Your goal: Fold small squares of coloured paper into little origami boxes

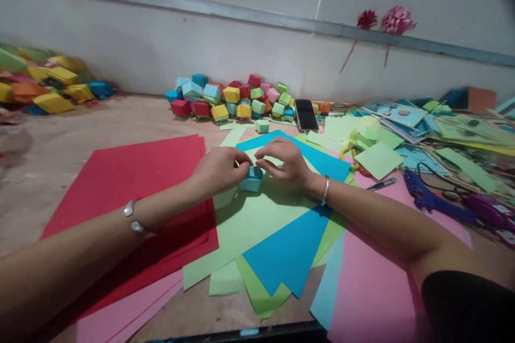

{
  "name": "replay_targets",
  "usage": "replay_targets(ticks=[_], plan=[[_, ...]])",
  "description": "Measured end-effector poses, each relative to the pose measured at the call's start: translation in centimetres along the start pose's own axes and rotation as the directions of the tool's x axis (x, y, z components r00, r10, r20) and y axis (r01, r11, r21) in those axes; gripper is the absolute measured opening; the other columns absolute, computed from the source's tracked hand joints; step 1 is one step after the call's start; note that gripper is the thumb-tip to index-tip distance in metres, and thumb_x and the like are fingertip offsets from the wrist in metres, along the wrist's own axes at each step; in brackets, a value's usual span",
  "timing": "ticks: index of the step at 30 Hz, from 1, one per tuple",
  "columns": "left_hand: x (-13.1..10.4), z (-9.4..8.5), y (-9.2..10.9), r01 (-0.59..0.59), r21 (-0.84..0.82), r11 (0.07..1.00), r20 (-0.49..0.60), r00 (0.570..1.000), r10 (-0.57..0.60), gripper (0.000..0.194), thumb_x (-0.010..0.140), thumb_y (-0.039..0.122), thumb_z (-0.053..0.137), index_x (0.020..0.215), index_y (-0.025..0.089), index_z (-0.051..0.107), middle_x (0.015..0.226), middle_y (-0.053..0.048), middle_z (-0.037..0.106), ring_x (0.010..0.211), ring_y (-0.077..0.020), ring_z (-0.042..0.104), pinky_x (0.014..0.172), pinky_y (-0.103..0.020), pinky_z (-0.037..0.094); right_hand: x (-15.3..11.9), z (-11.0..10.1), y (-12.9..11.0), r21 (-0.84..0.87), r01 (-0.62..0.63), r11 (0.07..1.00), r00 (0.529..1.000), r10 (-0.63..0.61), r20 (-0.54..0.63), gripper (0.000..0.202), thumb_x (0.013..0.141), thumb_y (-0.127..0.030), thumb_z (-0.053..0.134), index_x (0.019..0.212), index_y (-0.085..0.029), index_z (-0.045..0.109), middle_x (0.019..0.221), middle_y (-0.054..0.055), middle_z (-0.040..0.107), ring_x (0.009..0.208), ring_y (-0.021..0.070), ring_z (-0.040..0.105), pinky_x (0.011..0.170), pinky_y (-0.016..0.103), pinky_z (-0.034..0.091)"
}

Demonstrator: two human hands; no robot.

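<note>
A small light blue paper box (251,181) stands on pale green paper sheets (233,230) between my two hands. My left hand (221,170) is at its left top edge, thumb and index finger closed on it; the exact contact is partly hidden. On the other side, my right hand (286,163) has its fingers bent and apart, with the fingertips just above the box's right top edge. Nothing shows between the right thumb and fingers. Blue paper (287,254) lies under and over parts of the green sheets.
Red sheets (132,187) lie left, pink sheets (378,289) right. Many-coloured paper boxes (231,95) are heaped by the wall beside a phone (306,115); another heap (60,83) is far left. At right are a utility knife (381,184), scissors (354,158) and a blue glue gun (434,198).
</note>
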State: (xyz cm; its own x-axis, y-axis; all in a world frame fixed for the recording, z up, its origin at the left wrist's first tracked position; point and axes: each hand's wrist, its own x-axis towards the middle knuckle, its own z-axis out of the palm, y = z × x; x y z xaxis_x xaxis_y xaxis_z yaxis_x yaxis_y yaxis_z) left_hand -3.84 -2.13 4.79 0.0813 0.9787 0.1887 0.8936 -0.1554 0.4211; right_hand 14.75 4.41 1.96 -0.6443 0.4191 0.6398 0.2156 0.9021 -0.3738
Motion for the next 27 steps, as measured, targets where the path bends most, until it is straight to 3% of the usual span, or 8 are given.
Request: replay_targets(ticks=[4,9,15,19,22,27], plan=[[-0.4,-0.5,0.6,-0.001,0.024,1.000,0.103,0.995,-0.002,0.033,0.077,0.042,0.053,0.083,0.022,0.078,0.082,-0.007,0.078,0.072,-0.0217,0.066,0.060,-0.028,0.043,0.2,-0.1,-0.7,0.140,-0.175,0.975,0.980,0.159,0.116,0.018,0.089,-0.026,0.059,0.083,-0.014,0.071,0.081,0.005,0.072,0.070,0.0125,0.059,0.067,0.026,0.043],[-0.6,-1.3,1.2,-0.016,0.034,0.999,0.220,0.976,0.008,0.027,0.070,0.039,0.062,0.085,0.022,0.076,0.081,-0.005,0.078,0.072,-0.0217,0.067,0.057,-0.027,0.043,0.5,-0.2,-1.6,0.110,-0.201,0.973,0.964,0.176,0.197,0.016,0.086,-0.018,0.056,0.080,-0.014,0.071,0.079,0.003,0.073,0.069,0.0105,0.057,0.064,0.023,0.038],[-1.1,-1.5,1.5,-0.065,0.213,0.975,0.170,0.985,0.029,0.017,0.072,0.026,0.059,0.083,0.023,0.072,0.082,-0.005,0.076,0.075,-0.0230,0.067,0.058,-0.028,0.039,1.1,-1.0,-3.2,-0.041,-0.203,0.978,0.940,0.206,0.273,0.014,0.083,-0.019,0.059,0.073,-0.015,0.069,0.070,0.001,0.069,0.062,0.0095,0.051,0.058,0.024,0.030],[-1.6,-1.3,2.1,-0.060,0.362,0.930,0.159,0.987,0.002,0.019,0.076,0.021,0.056,0.085,0.022,0.072,0.081,-0.008,0.074,0.075,-0.0278,0.066,0.057,-0.031,0.034,1.3,-1.2,-4.7,-0.278,-0.198,0.940,0.877,0.297,0.378,0.008,0.080,-0.020,0.064,0.077,-0.016,0.070,0.074,0.004,0.071,0.063,0.0125,0.053,0.055,0.026,0.027],[-2.2,-1.1,2.7,-0.064,0.390,0.919,0.151,0.989,0.005,0.017,0.076,0.020,0.056,0.080,0.022,0.073,0.076,-0.009,0.073,0.071,-0.0275,0.064,0.057,-0.032,0.032,1.3,-1.2,-5.6,-0.441,-0.195,0.876,0.831,0.386,0.400,0.007,0.078,-0.018,0.065,0.078,-0.016,0.072,0.075,0.007,0.072,0.062,0.0154,0.056,0.052,0.028,0.025],[-3.1,-0.9,3.4,-0.070,0.358,0.931,0.109,0.993,0.033,0.013,0.072,0.020,0.058,0.071,0.021,0.071,0.072,-0.010,0.071,0.064,-0.0251,0.059,0.055,-0.033,0.028,1.6,-1.1,-6.8,-0.523,-0.178,0.834,0.802,0.431,0.413,0.010,0.078,-0.017,0.067,0.082,-0.016,0.076,0.079,0.012,0.074,0.064,0.0211,0.061,0.053,0.030,0.029]])
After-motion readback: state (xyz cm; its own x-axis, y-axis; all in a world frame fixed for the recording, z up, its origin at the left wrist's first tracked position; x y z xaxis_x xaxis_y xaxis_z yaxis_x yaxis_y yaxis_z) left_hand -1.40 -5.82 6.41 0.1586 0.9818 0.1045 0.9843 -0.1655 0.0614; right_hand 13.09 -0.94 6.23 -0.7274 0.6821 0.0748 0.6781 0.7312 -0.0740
